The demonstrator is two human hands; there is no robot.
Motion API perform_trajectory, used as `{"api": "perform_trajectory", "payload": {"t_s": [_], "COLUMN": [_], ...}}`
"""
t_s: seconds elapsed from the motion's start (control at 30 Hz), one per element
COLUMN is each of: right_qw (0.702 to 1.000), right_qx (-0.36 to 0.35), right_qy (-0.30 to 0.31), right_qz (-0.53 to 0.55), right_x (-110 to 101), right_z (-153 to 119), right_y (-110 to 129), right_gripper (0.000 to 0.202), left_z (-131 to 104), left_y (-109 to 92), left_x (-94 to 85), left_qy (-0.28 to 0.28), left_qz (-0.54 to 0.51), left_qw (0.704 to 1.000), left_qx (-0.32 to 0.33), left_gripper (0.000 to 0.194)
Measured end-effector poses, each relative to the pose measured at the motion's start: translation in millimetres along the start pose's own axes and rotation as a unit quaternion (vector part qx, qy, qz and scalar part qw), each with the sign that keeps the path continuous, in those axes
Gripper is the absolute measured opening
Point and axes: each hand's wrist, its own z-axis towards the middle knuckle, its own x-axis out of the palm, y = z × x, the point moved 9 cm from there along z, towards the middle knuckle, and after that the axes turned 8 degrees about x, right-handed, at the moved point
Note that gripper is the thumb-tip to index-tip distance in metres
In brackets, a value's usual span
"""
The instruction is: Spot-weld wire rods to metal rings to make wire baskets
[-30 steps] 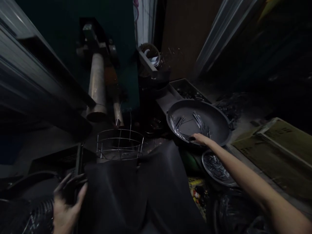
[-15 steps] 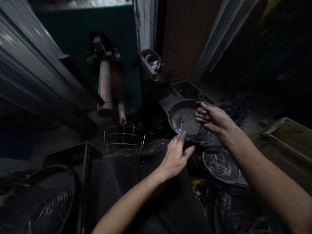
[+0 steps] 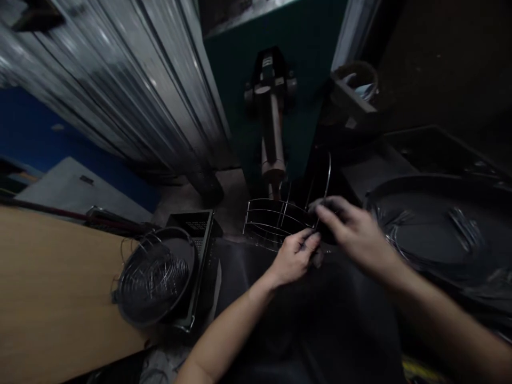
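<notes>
A round wire frame (image 3: 266,223) with thin curved rings and upright wires stands below the machine's cylindrical arm. At its right side my left hand (image 3: 296,256) is closed, fingertips pinched on a thin wire. Just above and to the right, my right hand (image 3: 352,229) is closed round a curved wire (image 3: 329,173) that rises above its fingers. The hands nearly touch. Motion blur and darkness hide where the wires meet the fingers.
The green machine (image 3: 228,69) with its cylindrical arm (image 3: 273,138) stands ahead. A round pan (image 3: 424,213) of wire pieces lies at the right. At the left, a round tray (image 3: 134,314) of wire rings rests by a dark crate (image 3: 206,250) and a wooden board (image 3: 60,298).
The view has turned left. My right hand has left the pan of wires and come beside my left hand at the wire frame. My left hand's fingers have closed.
</notes>
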Motion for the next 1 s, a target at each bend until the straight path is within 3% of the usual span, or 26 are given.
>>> {"api": "perform_trajectory", "payload": {"t_s": [0.1, 0.17, 0.23, 0.3, 0.4, 0.53, 0.73, 1.0], "right_qw": [0.999, 0.999, 0.989, 0.976, 0.961, 0.96, 0.98, 0.988], "right_qx": [-0.014, 0.036, 0.075, 0.101, 0.143, 0.158, 0.112, 0.101], "right_qy": [-0.02, -0.01, -0.002, 0.007, 0.026, 0.037, 0.026, -0.02], "right_qz": [-0.037, 0.037, 0.124, 0.192, 0.234, 0.226, 0.16, 0.117], "right_x": [19, 27, 33, 39, 54, 66, 75, 80], "right_z": [1, 21, 50, 76, 98, 101, 101, 111], "right_y": [-31, -50, -59, -63, -73, -79, -65, -66], "right_gripper": [0.032, 0.033, 0.034, 0.035, 0.037, 0.037, 0.033, 0.034], "left_z": [-12, -21, -21, -10, 18, 32, 19, 24], "left_y": [-15, -29, -40, -37, -5, 22, 24, 26], "left_x": [-39.3, -82.0, -123.2, -144.4, -148.0, -148.1, -159.7, -171.0], "left_qy": [0.053, 0.028, -0.022, -0.034, -0.03, -0.117, -0.158, -0.154], "left_qz": [0.103, 0.194, 0.282, 0.363, 0.379, 0.242, 0.187, 0.178], "left_qw": [0.993, 0.98, 0.954, 0.919, 0.907, 0.933, 0.929, 0.936], "left_qx": [0.001, 0.04, 0.101, 0.153, 0.18, 0.239, 0.278, 0.261], "left_gripper": [0.037, 0.035, 0.053, 0.079, 0.091, 0.081, 0.081, 0.083]}}
